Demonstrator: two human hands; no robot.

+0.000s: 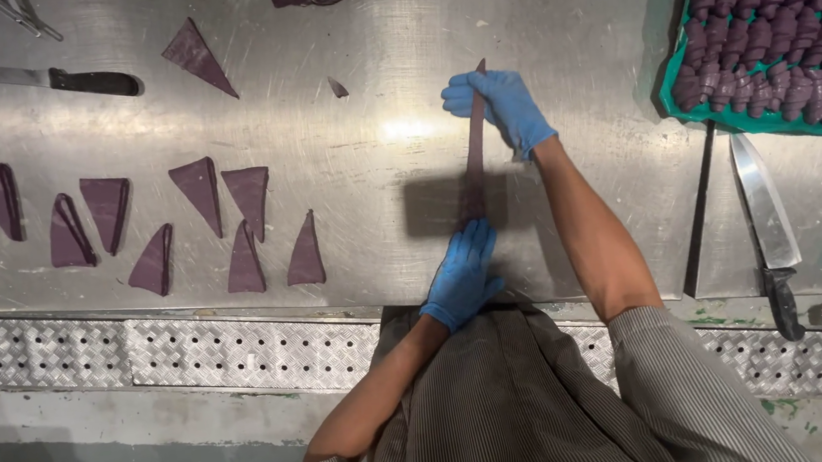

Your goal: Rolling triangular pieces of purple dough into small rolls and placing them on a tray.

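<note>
Steel bench (530, 8), scuffed and shiny, edged at 6 o'clock by perforated tread plate (141, 352) above grey floor. Purple dough triangles (217, 194) scattered at 9 o'clock; black-handled knife (35, 81) at 10 o'clock, a second knife (766, 217) at 3 o'clock. Green tray (673, 85) of rolled purple pastries at 2 o'clock, cut off by the frame. At centre, dough strip (474, 145) stretched lengthwise: right hand (505, 106) with fingers pinching its far tip, left hand (463, 271) with fingers pressed flat on its near end. Near end blurred; tools at 11 o'clock cropped, hard to identify.
</note>
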